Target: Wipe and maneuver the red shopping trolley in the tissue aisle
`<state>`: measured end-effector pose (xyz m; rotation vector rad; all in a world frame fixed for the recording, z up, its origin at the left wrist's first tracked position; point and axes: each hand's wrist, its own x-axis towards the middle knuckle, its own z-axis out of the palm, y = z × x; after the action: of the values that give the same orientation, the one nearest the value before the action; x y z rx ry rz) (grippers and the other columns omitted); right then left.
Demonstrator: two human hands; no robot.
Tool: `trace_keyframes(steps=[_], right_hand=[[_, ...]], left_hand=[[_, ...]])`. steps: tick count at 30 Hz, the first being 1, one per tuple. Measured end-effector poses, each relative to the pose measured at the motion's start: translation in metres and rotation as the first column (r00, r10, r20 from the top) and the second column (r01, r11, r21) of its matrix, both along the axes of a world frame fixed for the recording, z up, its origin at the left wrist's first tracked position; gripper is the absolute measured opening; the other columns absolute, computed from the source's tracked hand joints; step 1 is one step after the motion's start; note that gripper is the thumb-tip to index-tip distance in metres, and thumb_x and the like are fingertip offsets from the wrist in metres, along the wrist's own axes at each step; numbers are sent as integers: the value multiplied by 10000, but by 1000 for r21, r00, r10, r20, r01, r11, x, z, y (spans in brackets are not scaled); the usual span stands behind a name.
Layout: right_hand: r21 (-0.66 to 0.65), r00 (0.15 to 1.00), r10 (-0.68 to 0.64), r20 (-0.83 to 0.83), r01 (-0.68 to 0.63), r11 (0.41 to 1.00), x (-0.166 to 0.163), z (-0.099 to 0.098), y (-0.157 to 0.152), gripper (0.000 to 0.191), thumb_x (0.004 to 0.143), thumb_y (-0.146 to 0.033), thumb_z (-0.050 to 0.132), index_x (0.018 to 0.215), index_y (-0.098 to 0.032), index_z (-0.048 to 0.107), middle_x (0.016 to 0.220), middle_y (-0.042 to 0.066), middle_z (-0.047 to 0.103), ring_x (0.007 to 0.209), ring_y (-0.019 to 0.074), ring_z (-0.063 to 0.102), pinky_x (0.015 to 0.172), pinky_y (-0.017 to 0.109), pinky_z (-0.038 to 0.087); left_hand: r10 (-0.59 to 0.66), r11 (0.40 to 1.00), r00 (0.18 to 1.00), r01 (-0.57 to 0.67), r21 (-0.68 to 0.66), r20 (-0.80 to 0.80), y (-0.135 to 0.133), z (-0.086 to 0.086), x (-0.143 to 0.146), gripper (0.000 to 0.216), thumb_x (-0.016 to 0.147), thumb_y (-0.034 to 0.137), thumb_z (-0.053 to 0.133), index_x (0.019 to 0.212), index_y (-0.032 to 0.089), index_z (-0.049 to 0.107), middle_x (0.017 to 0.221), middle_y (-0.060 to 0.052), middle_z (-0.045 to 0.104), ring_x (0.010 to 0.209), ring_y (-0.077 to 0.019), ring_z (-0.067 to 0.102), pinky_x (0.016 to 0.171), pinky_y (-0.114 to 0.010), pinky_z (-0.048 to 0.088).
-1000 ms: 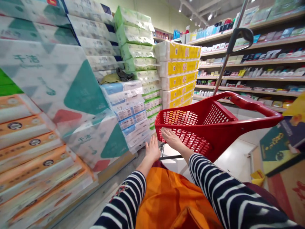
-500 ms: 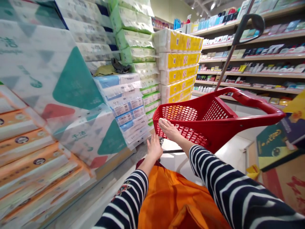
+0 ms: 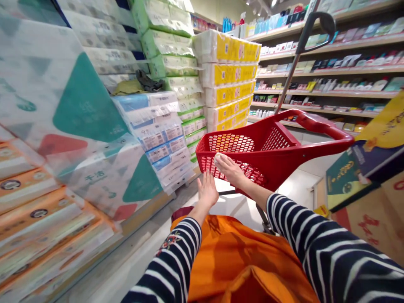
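Note:
A red plastic shopping cart [image 3: 277, 153] with mesh walls stands before me. My right hand [image 3: 229, 169] lies along its near side, fingers stretched out and close together, tips just below the rim. A pale patch shows at those fingertips; whether it is glare or a thin white item I cannot make out. Lower and to the left, my left hand [image 3: 208, 189] is open, fingers extended toward the cart's front corner. Whether its fingertips touch the mesh I cannot tell. Nothing shows in the left palm.
Stacked tissue packs [image 3: 158, 130] line the left side, with dark gloves [image 3: 150, 82] on top. Yellow-and-white packs [image 3: 230, 80] rise behind the cart. Product shelves [image 3: 331, 71] fill the back right. A dark-gripped pole [image 3: 292, 63] stands behind the cart; printed boxes [image 3: 356, 181] sit at right.
The cart and surroundings have shifted left in view. My right hand has slid rightward along the cart's side, below the rim. My left hand has moved slightly up and right.

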<state>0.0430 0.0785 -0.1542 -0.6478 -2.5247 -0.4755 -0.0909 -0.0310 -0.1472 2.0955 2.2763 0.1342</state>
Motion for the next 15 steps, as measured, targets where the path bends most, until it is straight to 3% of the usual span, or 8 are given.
trace_keyframes(steps=[2,4,11,13,15], right_hand=[[2,999,-38,-16,38,999,5,6,4,434,881,-89,365,1302,-105,466,1384,120,434,1358,264,216,1103,484,235],[-24,997,-70,13,70,997,11,-1,2,436,865,-73,379,1289,-97,478,1370,129,449,1345,267,251,1099,483,245],[-216,964,-193,181,231,949,39,-67,-24,398,852,-41,354,1187,-107,559,1310,148,509,1284,222,382,1066,421,306],[-228,970,-164,177,202,952,49,-66,-25,386,858,-54,361,1169,-138,574,1285,129,537,1274,206,397,1060,419,316],[-187,987,-106,121,128,974,55,-50,-22,380,862,-80,388,1191,-154,563,1304,113,523,1289,216,376,1061,433,316]], left_hand=[[-20,1000,1000,20,17,-8,0,5,7,756,732,165,431,1426,67,147,1528,-120,52,1402,-236,65,1114,-510,121],[-37,999,999,37,34,-19,0,9,12,765,731,175,438,1429,75,140,1529,-115,51,1402,-230,67,1117,-498,122],[-78,997,995,77,-15,-68,-4,-4,22,775,727,205,458,1427,72,152,1522,-144,99,1399,-247,85,1110,-496,150],[-90,996,993,88,-24,-71,-4,-8,25,775,723,201,457,1425,65,159,1520,-150,113,1397,-254,93,1106,-500,162],[-87,996,994,86,-20,-71,-3,-7,29,758,727,191,448,1424,77,173,1519,-146,127,1397,-256,97,1103,-501,171]])
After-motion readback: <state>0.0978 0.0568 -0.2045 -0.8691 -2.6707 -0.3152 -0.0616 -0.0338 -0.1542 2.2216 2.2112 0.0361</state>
